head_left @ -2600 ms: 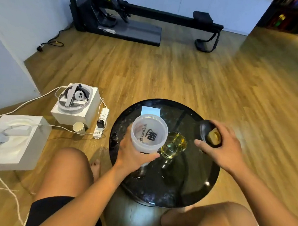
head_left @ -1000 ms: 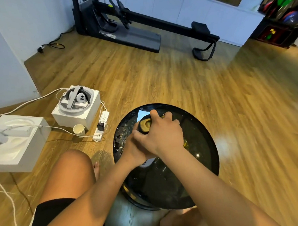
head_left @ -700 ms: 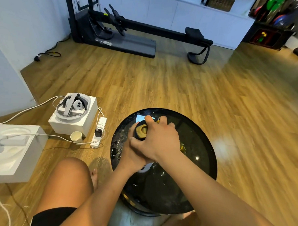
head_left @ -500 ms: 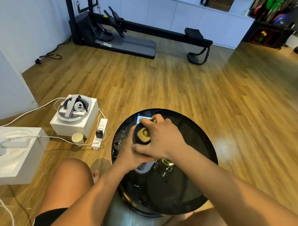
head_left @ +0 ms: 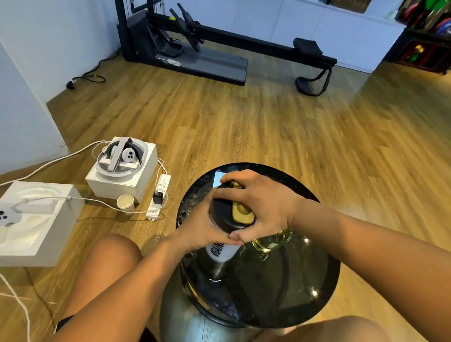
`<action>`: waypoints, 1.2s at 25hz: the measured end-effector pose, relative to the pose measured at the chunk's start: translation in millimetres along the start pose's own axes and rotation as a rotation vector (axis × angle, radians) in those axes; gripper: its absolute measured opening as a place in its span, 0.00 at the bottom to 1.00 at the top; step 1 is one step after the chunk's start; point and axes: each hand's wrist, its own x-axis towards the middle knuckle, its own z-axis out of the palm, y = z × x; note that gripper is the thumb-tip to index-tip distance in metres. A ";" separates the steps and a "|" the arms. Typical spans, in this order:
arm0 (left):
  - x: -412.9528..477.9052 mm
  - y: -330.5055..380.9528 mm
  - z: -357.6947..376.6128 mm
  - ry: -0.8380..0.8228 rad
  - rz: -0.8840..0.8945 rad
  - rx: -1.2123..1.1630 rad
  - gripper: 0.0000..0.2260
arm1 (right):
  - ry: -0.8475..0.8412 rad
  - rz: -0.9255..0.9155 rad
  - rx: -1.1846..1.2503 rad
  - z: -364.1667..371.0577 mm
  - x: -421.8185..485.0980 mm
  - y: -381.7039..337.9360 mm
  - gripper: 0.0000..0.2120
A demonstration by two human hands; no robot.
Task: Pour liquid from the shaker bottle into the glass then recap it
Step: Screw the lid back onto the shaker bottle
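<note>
Head view. Shaker bottle (head_left: 219, 252): is standing upright on the left part of the round black table (head_left: 278, 289); its white body is showing black lettering, of which only "GAIN" is legible, the rest being covered by a hand. Lid (head_left: 222, 209): black with a gold flip cap, is sitting on the bottle's mouth. Left hand (head_left: 196, 229): is wrapping around the bottle just under the lid. Right hand (head_left: 267, 203): is clasping the lid from above, fingers curled over its rim. Glass (head_left: 274, 240): is holding yellow liquid, just right of the bottle, partly hidden under the right hand. On the floor, left: a paper cup (head_left: 125, 202), a power strip (head_left: 161, 188), and two white boxes, one carrying a headset (head_left: 121, 156), the other a controller (head_left: 0, 216).
</note>
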 end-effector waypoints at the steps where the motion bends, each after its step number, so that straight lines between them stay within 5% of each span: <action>1: -0.6 -0.7 1.2 0.009 0.003 -0.002 0.44 | 0.014 0.014 -0.001 3.7 0.3 -1.7 0.39; 7: -3.5 -0.5 19.7 0.100 0.013 -0.040 0.45 | 0.211 0.285 0.023 25.8 -2.1 -18.8 0.39; 16: -15.8 1.3 64.9 0.361 -0.121 -0.032 0.40 | 0.438 0.975 0.072 46.0 15.6 -61.2 0.33; 23: -5.0 6.5 14.5 0.033 0.020 -0.021 0.45 | 0.145 0.293 0.080 5.0 -10.9 -12.1 0.40; 27: 0.0 4.1 2.9 -0.078 0.030 -0.028 0.46 | 0.085 0.153 -0.020 13.9 -6.8 -8.7 0.42; 30: 2.1 -3.4 8.9 -0.017 0.033 -0.037 0.47 | 0.185 0.234 -0.001 23.3 -5.4 -11.3 0.40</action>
